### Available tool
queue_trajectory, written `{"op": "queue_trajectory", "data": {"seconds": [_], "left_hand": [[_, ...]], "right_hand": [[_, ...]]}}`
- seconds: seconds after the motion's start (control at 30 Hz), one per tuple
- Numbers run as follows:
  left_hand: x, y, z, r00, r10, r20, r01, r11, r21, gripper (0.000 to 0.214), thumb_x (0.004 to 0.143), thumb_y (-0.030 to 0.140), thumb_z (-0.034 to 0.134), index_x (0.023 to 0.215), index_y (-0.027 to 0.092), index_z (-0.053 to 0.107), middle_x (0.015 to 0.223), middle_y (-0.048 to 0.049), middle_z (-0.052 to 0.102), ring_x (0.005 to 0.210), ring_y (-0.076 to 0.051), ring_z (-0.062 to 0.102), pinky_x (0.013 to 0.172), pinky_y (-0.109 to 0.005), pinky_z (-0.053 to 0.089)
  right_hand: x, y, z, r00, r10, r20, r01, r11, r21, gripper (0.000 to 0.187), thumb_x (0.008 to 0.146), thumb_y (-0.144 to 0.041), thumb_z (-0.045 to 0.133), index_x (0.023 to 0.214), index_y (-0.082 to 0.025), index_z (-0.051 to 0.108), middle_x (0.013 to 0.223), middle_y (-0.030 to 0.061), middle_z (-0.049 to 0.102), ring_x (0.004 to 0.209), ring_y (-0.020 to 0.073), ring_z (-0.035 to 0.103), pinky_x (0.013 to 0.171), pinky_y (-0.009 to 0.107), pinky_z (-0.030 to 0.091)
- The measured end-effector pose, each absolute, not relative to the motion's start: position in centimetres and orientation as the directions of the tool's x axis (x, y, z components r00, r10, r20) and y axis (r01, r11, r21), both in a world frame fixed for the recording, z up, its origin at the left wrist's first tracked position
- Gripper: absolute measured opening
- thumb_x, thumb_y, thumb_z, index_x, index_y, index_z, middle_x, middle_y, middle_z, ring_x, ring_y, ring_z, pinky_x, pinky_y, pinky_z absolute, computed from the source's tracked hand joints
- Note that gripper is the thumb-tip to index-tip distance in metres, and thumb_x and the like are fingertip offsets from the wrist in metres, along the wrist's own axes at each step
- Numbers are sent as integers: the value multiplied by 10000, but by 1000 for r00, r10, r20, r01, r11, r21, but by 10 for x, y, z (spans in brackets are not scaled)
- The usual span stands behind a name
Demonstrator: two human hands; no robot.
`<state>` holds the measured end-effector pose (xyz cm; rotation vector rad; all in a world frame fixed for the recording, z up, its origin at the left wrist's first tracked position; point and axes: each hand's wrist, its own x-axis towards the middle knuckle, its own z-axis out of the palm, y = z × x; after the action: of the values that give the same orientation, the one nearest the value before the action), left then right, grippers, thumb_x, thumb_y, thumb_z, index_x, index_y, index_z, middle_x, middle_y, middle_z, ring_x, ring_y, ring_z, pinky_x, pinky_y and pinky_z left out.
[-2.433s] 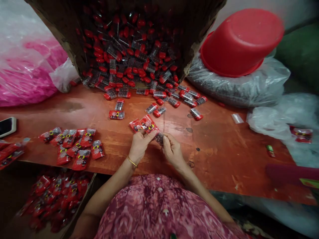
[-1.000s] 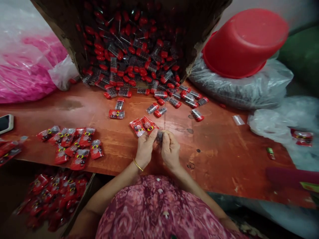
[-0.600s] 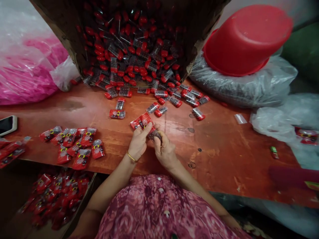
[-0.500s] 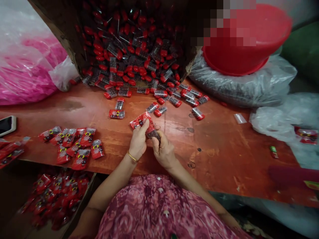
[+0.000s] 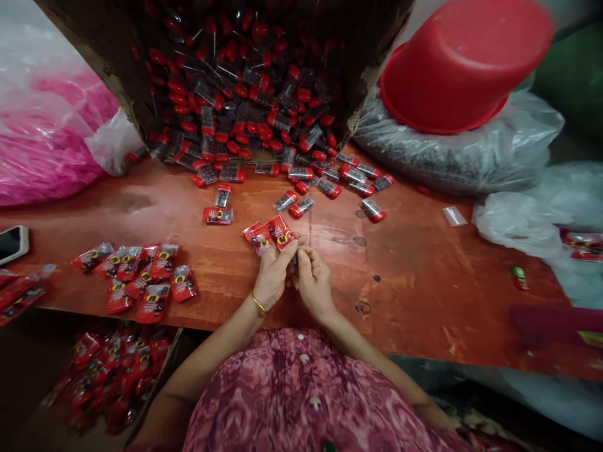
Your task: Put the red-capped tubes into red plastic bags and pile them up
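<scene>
My left hand (image 5: 272, 279), with a gold bangle at the wrist, is closed on red printed packets (image 5: 281, 231) that fan out above the thumb. My right hand (image 5: 315, 279) meets it fingertip to fingertip. Its thumb and fingers pinch the lower end of a packet, where a small dark part shows; the rest is hidden by the fingers. Just beyond lie clear containers with red caps (image 5: 285, 201). One more red packet (image 5: 217, 215) lies to the left, touching a red-capped container (image 5: 223, 195).
A cardboard box (image 5: 365, 75) on its side spills red-capped containers onto the wooden table (image 5: 424, 276). Filled red packets (image 5: 153, 302) lie left, above a box of more packets (image 5: 113, 370). A red tub (image 5: 452, 69) rests on a plastic bag (image 5: 452, 160). A phone (image 5: 14, 243) sits far left.
My hands have drawn closer together, and the left has shifted slightly right. The packets are now spread apart, two faces showing. The dark part between my hands is now mostly covered.
</scene>
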<state>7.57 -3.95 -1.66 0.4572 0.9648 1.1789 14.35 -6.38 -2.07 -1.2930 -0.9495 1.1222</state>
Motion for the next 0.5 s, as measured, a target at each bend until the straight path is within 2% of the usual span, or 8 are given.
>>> {"op": "queue_trajectory", "data": {"seconds": [0.07,0.2,0.27,0.37,0.5], "left_hand": [[75,-40,-15,60,945,-321,-576,295,762,321,648,372,724,854,134,662,796,-41,701,760,-146,648,695,-234,502],[68,-37,-6,59,930,-363,-602,323,730,297,688,390,689,828,130,654,729,-34,687,628,-112,618,525,-185,462],[65,-35,-1,2,927,-376,-620,296,726,276,683,366,699,819,132,646,728,-32,686,606,-96,604,504,-169,447],[66,-38,2,-12,934,-356,-582,283,762,304,683,378,699,862,139,639,741,-28,680,520,-71,558,422,-161,397],[74,-47,0,44,941,-334,-482,313,818,391,633,429,726,883,143,632,610,23,606,375,-34,424,310,-157,277]], "right_hand": [[146,-63,-21,247,969,-16,-43,-5,-999,275,826,-472,511,826,-198,539,726,-7,583,643,108,544,579,220,462],[155,-60,-23,-23,994,-105,-212,-107,-971,275,835,-486,499,885,-216,510,552,-71,536,405,78,465,433,204,390],[158,-60,-24,-101,989,-106,-247,-128,-960,273,821,-477,533,859,-207,515,510,-80,532,371,70,459,439,203,392],[159,-63,-25,-42,995,-92,-235,-100,-967,275,798,-464,572,803,-192,533,497,-72,550,378,68,473,463,205,408],[157,-70,-26,53,994,-92,-253,-76,-965,274,783,-460,582,793,-189,545,441,-87,511,354,66,455,429,191,386]]}}
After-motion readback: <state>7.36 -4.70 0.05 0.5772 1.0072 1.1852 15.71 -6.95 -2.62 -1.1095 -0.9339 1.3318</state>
